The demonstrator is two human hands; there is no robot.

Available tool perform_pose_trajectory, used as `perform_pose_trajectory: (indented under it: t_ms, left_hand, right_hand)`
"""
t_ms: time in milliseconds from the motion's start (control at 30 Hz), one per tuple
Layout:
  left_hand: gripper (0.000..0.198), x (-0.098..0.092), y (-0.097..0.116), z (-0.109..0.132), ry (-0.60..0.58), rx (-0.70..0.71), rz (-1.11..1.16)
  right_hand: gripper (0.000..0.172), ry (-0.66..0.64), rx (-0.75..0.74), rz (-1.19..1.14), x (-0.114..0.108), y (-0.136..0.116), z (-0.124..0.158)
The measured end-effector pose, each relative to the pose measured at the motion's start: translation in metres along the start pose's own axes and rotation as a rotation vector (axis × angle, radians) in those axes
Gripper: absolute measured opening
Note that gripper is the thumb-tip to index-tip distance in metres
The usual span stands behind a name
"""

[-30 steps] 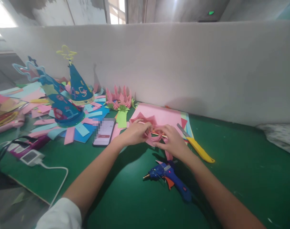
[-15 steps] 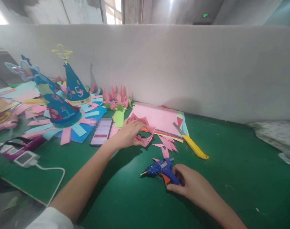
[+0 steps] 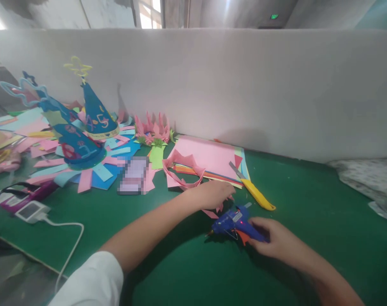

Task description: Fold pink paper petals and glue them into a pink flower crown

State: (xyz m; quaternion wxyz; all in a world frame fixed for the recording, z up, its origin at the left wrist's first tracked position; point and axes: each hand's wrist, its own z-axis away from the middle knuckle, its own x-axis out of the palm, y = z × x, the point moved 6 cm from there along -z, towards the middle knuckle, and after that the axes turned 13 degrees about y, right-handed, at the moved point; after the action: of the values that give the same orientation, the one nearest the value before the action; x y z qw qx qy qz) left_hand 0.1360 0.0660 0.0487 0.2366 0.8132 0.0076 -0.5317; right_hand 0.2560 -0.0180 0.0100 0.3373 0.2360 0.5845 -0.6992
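My right hand (image 3: 269,236) is wrapped round the handle of a blue hot glue gun (image 3: 233,221). Its nozzle points left, just above the green table. My left hand (image 3: 215,193) reaches across the middle, over small cut pink paper pieces (image 3: 210,213), and covers most of them. The fingers of that hand are bent down and largely hidden, so any hold on a piece does not show. Left of it stands a pink paper crown (image 3: 184,160), a ring with pointed edges, touched by neither hand. A yellow utility knife (image 3: 258,194) lies beyond the glue gun, blade toward the paper stack.
Coloured paper sheets (image 3: 206,151) are stacked behind the crown. A finished pink crown (image 3: 153,129) stands by the wall. Blue cone hats (image 3: 97,111), paper strips and a phone (image 3: 133,175) are at left. A white cable (image 3: 77,238) crosses the table's left part.
My left hand has let go of the pink crown and moved right to the small pink pieces. My right hand has shifted the glue gun to the right.
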Motion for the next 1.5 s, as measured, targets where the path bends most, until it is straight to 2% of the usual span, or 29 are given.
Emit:
perform_pose_trajectory:
  t_ms: [100,267,467,700,900,1000,1067,1133,1233,1367,1433,1500]
  left_hand:
    - [0.028,0.009,-0.001,-0.007,-0.034,-0.003,-0.064]
    - [0.024,0.011,-0.004,-0.006,-0.093,-0.066,-0.218]
    - [0.041,0.013,-0.008,-0.001,-0.076,-0.079,-0.259]
    - [0.032,0.021,-0.016,0.001,-0.137,-0.062,-0.307]
    - [0.025,0.024,-0.018,-0.003,-0.211,-0.145,-0.338]
    - [0.016,0.018,-0.014,-0.007,-0.113,-0.142,-0.248]
    - [0.012,0.005,-0.01,-0.008,0.055,-0.136,-0.131]
    - [0.016,-0.014,-0.009,-0.005,0.235,-0.154,0.006]
    - [0.012,-0.041,-0.014,0.01,0.411,-0.243,0.198]
    - [0.012,-0.057,-0.019,0.039,0.419,-0.373,0.381]
    - [0.008,-0.053,-0.017,0.051,0.337,-0.401,0.429]
    - [0.006,-0.05,-0.016,0.059,0.314,-0.428,0.442]
  right_hand:
    - [0.016,-0.009,0.023,-0.022,-0.009,0.003,0.001]
    - [0.021,0.082,0.086,-0.036,-0.028,0.011,0.002]
    - [0.028,-0.179,0.126,-0.286,-0.018,0.011,0.011]
    - [0.033,-0.199,0.169,-0.355,-0.012,0.022,0.01]
    - [0.033,-0.163,0.185,-0.355,-0.012,0.023,0.01]
    - [0.031,-0.108,0.179,-0.309,-0.015,0.023,0.008]
    - [0.031,-0.079,0.156,-0.279,-0.016,0.02,0.006]
    - [0.03,-0.039,0.147,-0.274,-0.016,0.016,0.004]
    - [0.032,0.0,0.141,-0.291,-0.014,0.008,0.001]
    - [0.035,-0.031,0.126,-0.287,-0.007,0.002,-0.001]
    - [0.038,-0.075,0.121,-0.285,-0.002,0.002,0.0]
    - [0.042,-0.105,0.125,-0.296,0.002,0.002,0.001]
